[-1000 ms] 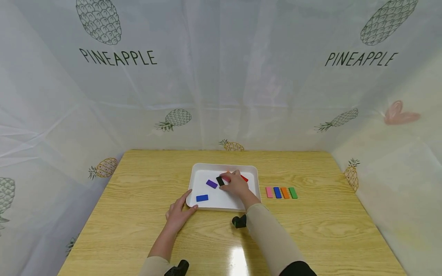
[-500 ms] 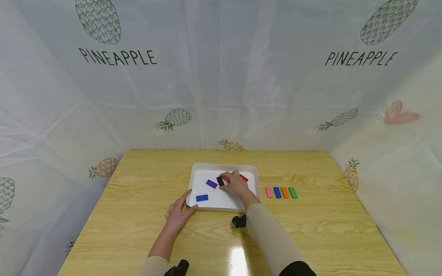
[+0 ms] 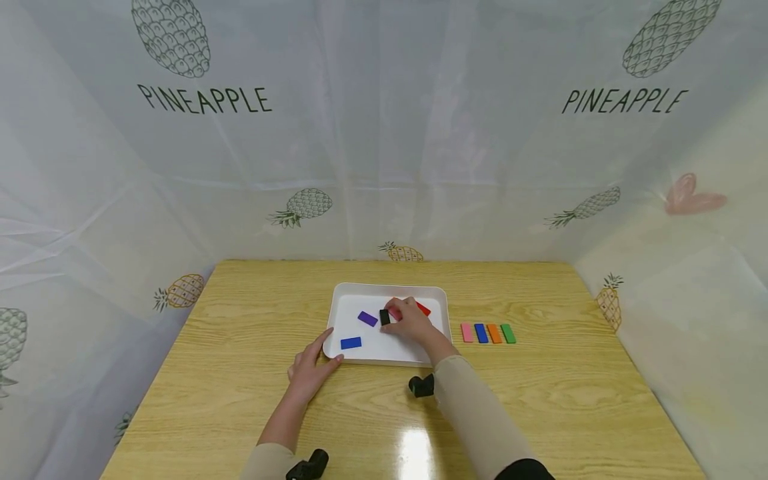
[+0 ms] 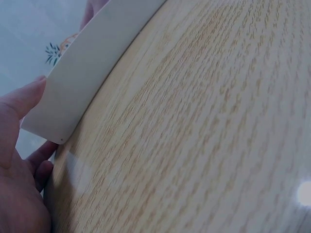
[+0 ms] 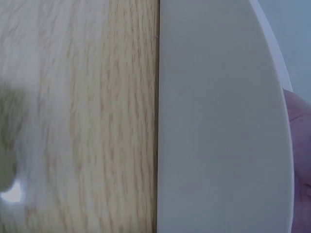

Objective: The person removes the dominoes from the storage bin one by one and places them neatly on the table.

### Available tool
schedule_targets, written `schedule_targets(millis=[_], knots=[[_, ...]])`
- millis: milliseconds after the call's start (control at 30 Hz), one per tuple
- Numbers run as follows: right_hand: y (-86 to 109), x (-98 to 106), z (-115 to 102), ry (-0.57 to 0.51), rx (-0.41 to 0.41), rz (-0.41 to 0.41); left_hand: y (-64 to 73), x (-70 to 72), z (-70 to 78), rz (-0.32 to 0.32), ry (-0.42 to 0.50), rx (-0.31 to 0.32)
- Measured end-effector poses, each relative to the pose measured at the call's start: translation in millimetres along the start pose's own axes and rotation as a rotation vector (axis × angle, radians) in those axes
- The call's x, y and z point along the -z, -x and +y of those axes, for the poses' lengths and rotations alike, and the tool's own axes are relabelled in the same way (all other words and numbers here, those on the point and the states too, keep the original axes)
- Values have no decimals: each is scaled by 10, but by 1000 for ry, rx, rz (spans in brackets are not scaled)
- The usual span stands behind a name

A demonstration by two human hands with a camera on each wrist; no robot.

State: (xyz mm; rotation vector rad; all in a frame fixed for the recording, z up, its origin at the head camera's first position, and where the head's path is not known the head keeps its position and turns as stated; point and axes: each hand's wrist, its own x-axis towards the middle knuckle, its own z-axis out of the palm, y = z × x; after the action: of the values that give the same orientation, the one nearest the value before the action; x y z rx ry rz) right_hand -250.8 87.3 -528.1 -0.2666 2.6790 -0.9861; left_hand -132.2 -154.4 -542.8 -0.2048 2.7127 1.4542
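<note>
A white tray (image 3: 342, 303) lies on the table with small flat coloured blocks in it. My left hand (image 3: 309, 375) grips its near left corner; in the left wrist view the thumb (image 4: 31, 97) rests at the rim and other fingers curl round the corner below. Over the tray's middle, my right hand (image 3: 414, 325) pinches a black block (image 3: 385, 317) between thumb and fingertips. Left of that block lies a purple block (image 3: 368, 319), and a blue block (image 3: 351, 343) is nearer the front. A red block (image 3: 423, 309) shows behind the right hand, which partly hides other reddish blocks.
Right of the tray, a pink block (image 3: 467, 333), a blue block (image 3: 481, 333), an orange block (image 3: 494, 333) and a green block (image 3: 508, 333) stand in a row on the wooden table (image 3: 570, 380). A pineapple-print curtain (image 3: 384, 147) hangs round the table.
The black block has turned a little more upright in my right hand and shifted slightly right. The right forearm has moved slightly right. My left hand stays on the tray.
</note>
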Motion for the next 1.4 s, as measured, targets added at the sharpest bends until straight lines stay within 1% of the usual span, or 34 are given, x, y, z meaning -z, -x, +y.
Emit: schedule_targets(millis=[100,267,500,633,700,800,900,967,1067,1167,1233,1400], knots=[[20,23,15,-12,19,-12,9,3,7,1,-3,-3],[82,93,1,-69,35,-39,13,-1,9,3,-11,-7],[135,208,43,-245,87,-122,-14,-1,-26,8,-12,-2],[221,316,20,-289,112,-165,-4,8,-30,14,-24,-10],[274,379,6,-292,133,-184,6,11,-28,14,-28,-12],[363,492,-12,-288,189,-204,23,15,-10,11,-30,-11],[437,609,3,-285,250,-217,32,15,14,12,-25,-17],[469,674,32,-275,274,-226,29,15,19,14,-23,-20],[521,761,95,-261,285,-236,27,9,14,9,-25,-18],[569,847,158,-258,290,-228,26,2,2,4,-27,-15],[592,906,197,-261,286,-212,26,4,0,4,-26,-16],[647,1058,275,-226,271,-164,31,16,5,10,-24,-24]])
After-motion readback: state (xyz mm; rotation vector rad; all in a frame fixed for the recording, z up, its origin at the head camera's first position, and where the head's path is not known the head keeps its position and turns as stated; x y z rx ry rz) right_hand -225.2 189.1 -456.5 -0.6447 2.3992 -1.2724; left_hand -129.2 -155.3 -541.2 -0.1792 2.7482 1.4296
